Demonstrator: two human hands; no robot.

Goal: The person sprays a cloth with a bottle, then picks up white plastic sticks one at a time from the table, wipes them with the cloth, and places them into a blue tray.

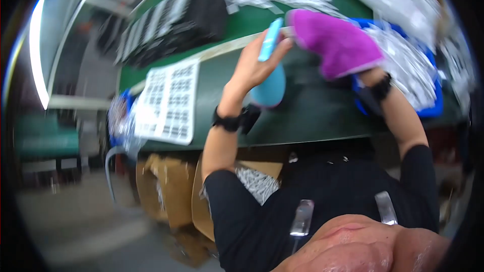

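Observation:
My left hand (256, 64) is closed round the upper part of a light blue spray bottle (269, 88). The bottle's narrow blue head shows between thumb and fingers, and its rounded body hangs below the palm over the dark green table. A bright purple cloth (335, 43) covers my right hand (372, 76) up to the wrist. Its fingers are hidden beneath the fabric. One end of the cloth reaches close to my left fingertips; motion blurs whether they touch. Each wrist wears a black band.
A white sheet with rows of dark marks (169, 102) lies on the table (312, 121) at left. Stacked black pieces (201, 15) stand behind. To the right is a blue bin (437, 103) of white strips. Cardboard boxes (179, 191) sit below the table edge.

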